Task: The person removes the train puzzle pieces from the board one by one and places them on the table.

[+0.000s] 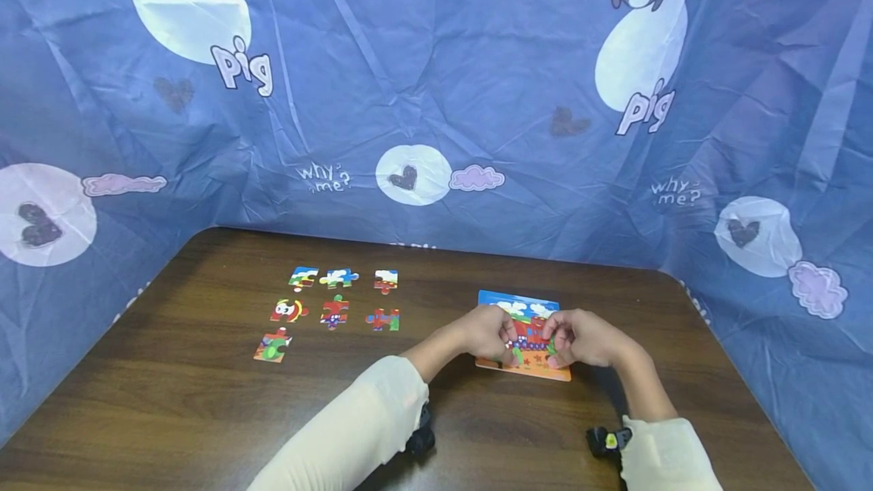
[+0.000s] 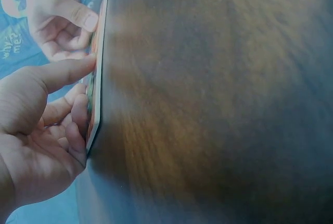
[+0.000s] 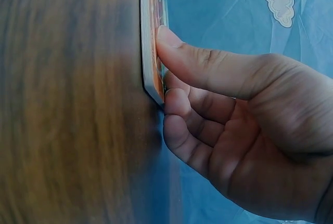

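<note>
A picture puzzle board with a red train, blue sky and orange ground lies flat on the table, right of the middle. Over its left half, my left hand has curled fingers and thumb pinching a green-marked puzzle piece at the surface. Facing it, my right hand pinches another green-marked puzzle piece between thumb and fingertips over the right half. Both wrist views show thumb tips down on the board's near side, with its pale edge turned to the camera. The fingers cover much of both pieces.
Several loose puzzle pieces lie spread in rough rows on the left of the brown wooden table. A blue cloth with pig prints hangs behind the table and along its sides.
</note>
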A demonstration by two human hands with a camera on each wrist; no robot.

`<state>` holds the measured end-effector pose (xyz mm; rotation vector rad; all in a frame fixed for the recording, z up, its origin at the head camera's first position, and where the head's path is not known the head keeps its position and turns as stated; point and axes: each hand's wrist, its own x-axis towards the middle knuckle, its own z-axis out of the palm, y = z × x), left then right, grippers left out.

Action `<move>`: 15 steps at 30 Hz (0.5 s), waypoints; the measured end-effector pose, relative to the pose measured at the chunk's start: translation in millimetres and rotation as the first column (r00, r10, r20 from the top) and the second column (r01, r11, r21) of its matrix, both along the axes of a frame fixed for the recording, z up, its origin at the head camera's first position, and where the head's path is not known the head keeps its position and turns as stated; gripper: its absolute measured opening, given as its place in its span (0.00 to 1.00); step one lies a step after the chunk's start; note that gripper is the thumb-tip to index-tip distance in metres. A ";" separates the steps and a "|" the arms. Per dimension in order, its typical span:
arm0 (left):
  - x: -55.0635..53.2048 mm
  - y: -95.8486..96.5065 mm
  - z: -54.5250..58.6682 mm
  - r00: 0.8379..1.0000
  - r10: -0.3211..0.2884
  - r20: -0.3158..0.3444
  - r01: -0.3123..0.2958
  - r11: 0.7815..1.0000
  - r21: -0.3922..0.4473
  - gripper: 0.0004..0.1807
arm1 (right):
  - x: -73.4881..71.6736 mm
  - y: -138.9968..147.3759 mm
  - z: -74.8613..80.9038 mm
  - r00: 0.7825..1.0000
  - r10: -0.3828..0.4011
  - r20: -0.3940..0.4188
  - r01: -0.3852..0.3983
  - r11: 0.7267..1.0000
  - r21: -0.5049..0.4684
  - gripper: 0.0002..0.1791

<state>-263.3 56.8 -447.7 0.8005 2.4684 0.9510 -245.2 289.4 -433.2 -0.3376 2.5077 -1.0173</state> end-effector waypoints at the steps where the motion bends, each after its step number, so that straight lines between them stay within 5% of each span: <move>1: -0.4 0.0 -0.4 1.000 0.000 0.002 0.000 1.000 0.000 0.15 | 0.2 0.0 0.1 1.000 -0.001 0.004 0.001 1.000 -0.004 0.17; 15: 0.9 0.9 2.2 0.999 0.026 0.024 -0.026 1.000 -0.002 0.17 | -1.1 -0.7 0.3 1.000 -0.004 -0.009 0.004 1.000 0.027 0.18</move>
